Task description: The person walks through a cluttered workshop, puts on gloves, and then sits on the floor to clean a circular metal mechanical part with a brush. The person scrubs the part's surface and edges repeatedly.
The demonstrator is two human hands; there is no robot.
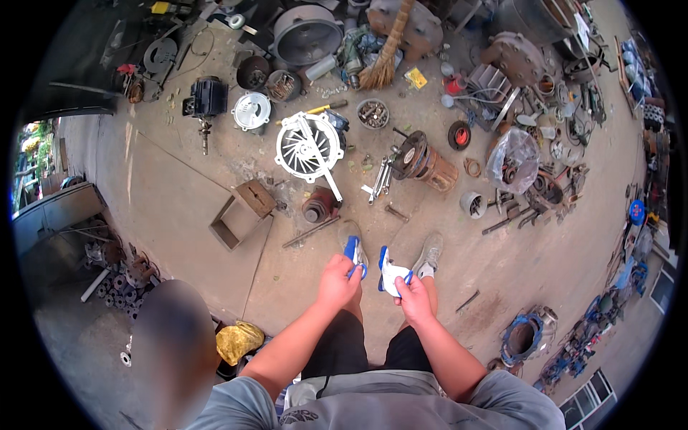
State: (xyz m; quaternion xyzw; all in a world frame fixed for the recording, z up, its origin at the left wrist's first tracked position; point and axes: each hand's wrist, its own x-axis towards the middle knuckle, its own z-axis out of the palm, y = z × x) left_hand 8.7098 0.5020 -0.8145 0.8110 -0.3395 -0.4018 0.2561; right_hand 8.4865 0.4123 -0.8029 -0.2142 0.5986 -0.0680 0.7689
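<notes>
My left hand (339,282) is closed on a blue-coated work glove (351,249), held in front of my left shoe. A second work glove (393,276), white with blue fingers and trim, is pinched in my right hand (416,297), a short gap to the right of the first. Both gloves hang in the air above my legs. On the floor ahead lie several wrenches (382,177), a bolt (396,213) and a metal rod (311,233). Beyond them rests a white finned round housing (292,147) with a bar across it.
An open wooden box (231,222) and a reddish round part (317,206) sit ahead left. An electric motor (206,97) lies farther back. A copper-wound part (436,170) and a bag-lined container (512,161) stand ahead right. Another person's head (172,344) is close at my left.
</notes>
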